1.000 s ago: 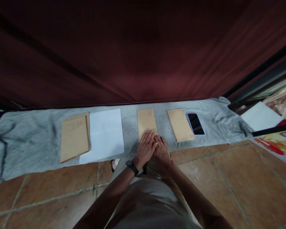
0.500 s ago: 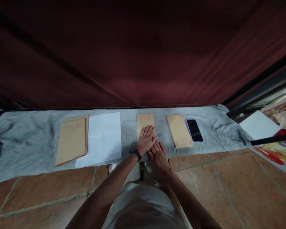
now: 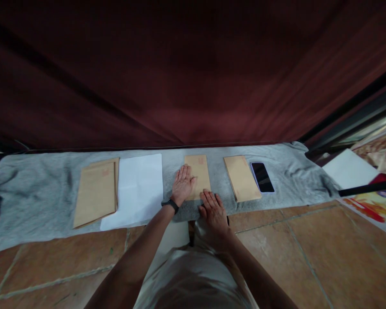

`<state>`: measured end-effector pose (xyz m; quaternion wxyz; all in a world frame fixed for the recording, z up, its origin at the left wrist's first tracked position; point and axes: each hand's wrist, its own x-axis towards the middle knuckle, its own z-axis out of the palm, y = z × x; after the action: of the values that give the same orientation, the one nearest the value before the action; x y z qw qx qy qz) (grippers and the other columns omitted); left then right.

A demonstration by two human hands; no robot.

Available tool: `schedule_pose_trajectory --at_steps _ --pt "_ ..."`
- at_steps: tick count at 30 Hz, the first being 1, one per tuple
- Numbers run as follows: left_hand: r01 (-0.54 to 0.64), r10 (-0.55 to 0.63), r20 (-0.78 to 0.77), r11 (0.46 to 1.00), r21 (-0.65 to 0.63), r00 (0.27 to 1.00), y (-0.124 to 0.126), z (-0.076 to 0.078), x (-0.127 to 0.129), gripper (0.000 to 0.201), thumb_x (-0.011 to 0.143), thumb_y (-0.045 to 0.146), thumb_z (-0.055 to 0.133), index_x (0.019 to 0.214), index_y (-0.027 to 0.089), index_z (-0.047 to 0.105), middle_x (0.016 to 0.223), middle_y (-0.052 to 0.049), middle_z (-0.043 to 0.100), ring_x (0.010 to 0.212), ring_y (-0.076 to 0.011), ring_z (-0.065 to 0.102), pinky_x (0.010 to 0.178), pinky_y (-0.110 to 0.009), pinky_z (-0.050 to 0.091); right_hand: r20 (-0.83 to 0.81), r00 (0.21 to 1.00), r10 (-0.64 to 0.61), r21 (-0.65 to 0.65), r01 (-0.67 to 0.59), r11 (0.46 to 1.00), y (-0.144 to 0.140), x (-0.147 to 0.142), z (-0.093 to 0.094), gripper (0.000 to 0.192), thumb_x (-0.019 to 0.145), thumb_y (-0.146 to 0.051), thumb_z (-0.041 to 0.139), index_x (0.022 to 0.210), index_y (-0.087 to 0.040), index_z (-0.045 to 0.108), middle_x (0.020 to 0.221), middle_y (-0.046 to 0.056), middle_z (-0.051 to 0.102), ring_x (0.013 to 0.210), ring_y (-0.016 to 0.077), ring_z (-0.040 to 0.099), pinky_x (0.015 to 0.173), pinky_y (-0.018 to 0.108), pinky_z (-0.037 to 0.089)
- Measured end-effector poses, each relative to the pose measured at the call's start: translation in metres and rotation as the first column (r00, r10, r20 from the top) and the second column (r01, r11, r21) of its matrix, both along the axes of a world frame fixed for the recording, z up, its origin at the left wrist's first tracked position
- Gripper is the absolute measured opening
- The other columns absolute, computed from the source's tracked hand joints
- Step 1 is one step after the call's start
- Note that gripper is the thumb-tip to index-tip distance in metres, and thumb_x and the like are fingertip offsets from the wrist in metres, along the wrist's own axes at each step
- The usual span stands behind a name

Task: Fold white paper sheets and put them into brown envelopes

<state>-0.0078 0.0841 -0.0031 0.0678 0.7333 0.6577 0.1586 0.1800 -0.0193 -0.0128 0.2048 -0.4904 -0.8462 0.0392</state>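
A brown paper envelope (image 3: pixel 199 174) with a small red printed mark lies in front of me on a grey cloth. My left hand (image 3: pixel 183 182), with a dark band on its wrist, lies flat over the envelope's left edge, fingers stretched out. My right hand (image 3: pixel 213 208) rests at the envelope's lower right corner, its fingers extended and a little apart. Neither hand grips anything. To the right lies a stack of brown envelopes (image 3: pixel 242 178), and a phone (image 3: pixel 262 177) in a pale purple case lies beside it.
Left of the hands are white paper sheets (image 3: pixel 141 184), partly under larger brown envelopes (image 3: pixel 95 193). The grey cloth (image 3: pixel 45 189) covers a narrow surface along a dark red curtain (image 3: pixel 193 124). Tiled floor (image 3: pixel 276 253) runs below. A dark frame and colourful packaging (image 3: pixel 376 201) stand at right.
My left hand has slid left across the envelope, away from my right hand, uncovering more of it. My right hand stays almost where it was.
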Motion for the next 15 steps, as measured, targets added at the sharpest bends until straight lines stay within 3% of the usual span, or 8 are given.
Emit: schedule_pose_trajectory --at_steps 5,9,12,15 --pt "-0.074 0.065 0.282 0.997 0.022 0.957 -0.025 0.001 -0.006 0.056 0.099 0.029 0.04 0.148 0.003 0.044 0.158 -0.021 0.043 0.151 -0.0305 0.033 0.126 -0.048 0.023 0.001 1.0 0.003 -0.012 -0.003 1.0 0.0 0.0 0.0 0.056 0.104 -0.029 0.046 0.158 -0.021 0.034 0.155 0.011 0.05 0.144 0.0252 0.046 0.121 0.049 0.031" --pt "-0.125 0.107 0.419 0.992 0.017 0.902 -0.063 0.003 -0.003 0.049 0.098 0.029 0.043 0.145 0.014 0.048 0.144 -0.015 0.058 0.134 -0.0261 0.053 0.117 -0.043 0.04 -0.006 1.0 -0.005 -0.008 0.005 1.0 0.001 -0.001 0.0 0.057 0.104 -0.028 0.046 0.158 -0.019 0.034 0.155 0.012 0.049 0.144 0.0252 0.045 0.121 0.05 0.03" --pt "-0.189 0.179 0.452 0.982 -0.023 0.874 -0.086 0.004 0.003 0.05 0.095 0.029 0.05 0.144 0.017 0.05 0.127 -0.013 0.064 0.12 -0.0273 0.059 0.108 -0.046 0.048 -0.014 1.0 -0.004 -0.009 0.003 1.0 0.001 -0.001 0.0 0.055 0.104 -0.029 0.044 0.157 -0.017 0.036 0.156 0.013 0.048 0.145 0.026 0.044 0.122 0.051 0.028" --pt "-0.234 0.234 0.398 0.971 -0.051 0.887 -0.092 0.006 0.008 0.056 0.091 0.026 0.054 0.145 0.014 0.048 0.118 -0.015 0.065 0.113 -0.03 0.06 0.102 -0.049 0.05 -0.026 1.0 -0.005 -0.011 0.005 1.0 0.0 -0.001 -0.001 0.054 0.105 -0.03 0.043 0.156 -0.016 0.039 0.156 0.013 0.049 0.145 0.0259 0.044 0.123 0.05 0.027"
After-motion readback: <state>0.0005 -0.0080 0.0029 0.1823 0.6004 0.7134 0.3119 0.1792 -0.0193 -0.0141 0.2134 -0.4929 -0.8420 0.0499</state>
